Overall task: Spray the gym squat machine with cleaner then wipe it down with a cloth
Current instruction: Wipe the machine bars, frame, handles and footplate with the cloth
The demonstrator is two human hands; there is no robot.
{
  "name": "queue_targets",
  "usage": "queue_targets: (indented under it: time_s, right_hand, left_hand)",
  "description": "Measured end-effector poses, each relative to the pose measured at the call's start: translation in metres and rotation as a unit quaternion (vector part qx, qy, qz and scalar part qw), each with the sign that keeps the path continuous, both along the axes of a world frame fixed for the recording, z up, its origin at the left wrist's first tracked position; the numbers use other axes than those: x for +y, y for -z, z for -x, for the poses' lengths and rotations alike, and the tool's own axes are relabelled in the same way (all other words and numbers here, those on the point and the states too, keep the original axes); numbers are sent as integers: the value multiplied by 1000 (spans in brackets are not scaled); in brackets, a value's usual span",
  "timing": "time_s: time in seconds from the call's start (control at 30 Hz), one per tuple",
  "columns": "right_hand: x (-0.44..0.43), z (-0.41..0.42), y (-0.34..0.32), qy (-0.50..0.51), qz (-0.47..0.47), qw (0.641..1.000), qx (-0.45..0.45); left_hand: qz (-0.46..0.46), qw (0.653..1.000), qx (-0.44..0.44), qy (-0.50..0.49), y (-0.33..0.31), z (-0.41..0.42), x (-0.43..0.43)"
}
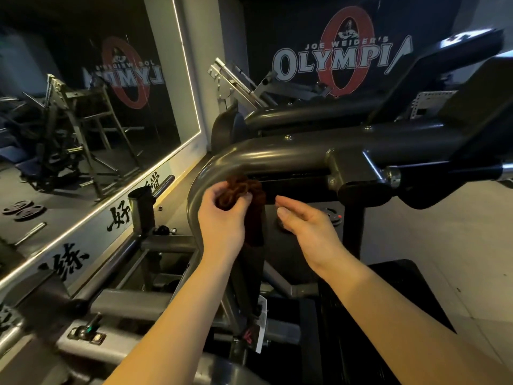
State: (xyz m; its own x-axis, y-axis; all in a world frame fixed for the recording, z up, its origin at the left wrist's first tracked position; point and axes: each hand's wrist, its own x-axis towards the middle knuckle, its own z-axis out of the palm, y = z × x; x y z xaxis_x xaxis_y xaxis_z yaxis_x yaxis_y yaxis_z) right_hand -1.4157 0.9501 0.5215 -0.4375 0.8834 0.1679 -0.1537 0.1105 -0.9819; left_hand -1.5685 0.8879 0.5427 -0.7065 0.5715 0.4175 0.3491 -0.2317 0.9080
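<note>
Head view: I look down over both forearms at the squat machine (277, 157), its grey tube bending from level to downward right at my hands.
Left hand (219, 218): grip clamped on a bunched dark brown cloth (241, 190), pressed against the inside of the bend.
Right hand (302, 220): grip apart, fingers loose and curled, holding nothing, just right of the cloth and not touching it.
Key relation: cloth sits at the elbow of the tube; the tube's long axis runs right toward the pivot block (358, 173) and down past my left wrist. Left hand is the one on it; right is near but free.
Cloth tail: a dark strip hangs below the left hand, hard to separate from the machine's shadow.
Step, as I judge it: wiping; no spray bottle is in view.
Surface: smooth painted steel, glossy, so the cloth should slide easily.
Room: dim gym, mirror (91, 87) on the left wall, Olympia banner (341, 56) behind, plates on the floor beyond.
</note>
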Motion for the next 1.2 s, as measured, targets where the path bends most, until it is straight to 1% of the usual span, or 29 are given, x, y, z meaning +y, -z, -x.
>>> queue_targets:
  time_s: [0.07,0.13,0.33,0.43,0.47,0.57,0.67,0.73,0.8,0.87,1.0,1.07,1.13,1.17,1.2]
  right_hand:
    - [4,-3,7,42,18,999,-1]
    - [5,-5,10,71,44,996,11]
    - [10,-3,15,122,77,989,40]
    - [13,-3,14,128,78,988,44]
    - [13,-3,13,130,79,987,47]
    - [15,-2,12,133,90,986,48]
    - [16,0,11,134,106,984,51]
    - [19,2,11,137,115,983,49]
    - [19,2,10,140,119,982,43]
    - [19,1,10,140,124,981,46]
    - [15,2,7,133,116,982,60]
    - [10,4,5,118,108,985,64]
    - [4,5,2,95,106,988,65]
    - [1,5,1,85,109,989,59]
    - [-3,5,2,78,113,989,53]
  left_hand:
    - [-17,998,41,-34,-4,0,13]
    - [-23,995,92,-43,-4,-5,28]
    - [-9,969,242,-49,9,-6,52]
    - [-1,953,301,-24,24,-8,47]
    - [6,951,309,-11,30,-11,45]
    - [14,957,291,6,36,-15,41]
    - [-43,962,268,-23,15,-10,43]
    - [-66,966,249,-35,-4,-3,48]
    - [-56,955,292,-17,-7,-1,52]
    - [-40,939,341,4,7,-3,52]
    - [-46,945,324,7,20,-5,49]
    - [-17,939,343,19,21,-4,45]
    - [45,926,371,62,30,-10,37]
    - [73,921,373,84,37,-14,32]
    - [87,923,361,98,44,-17,27]
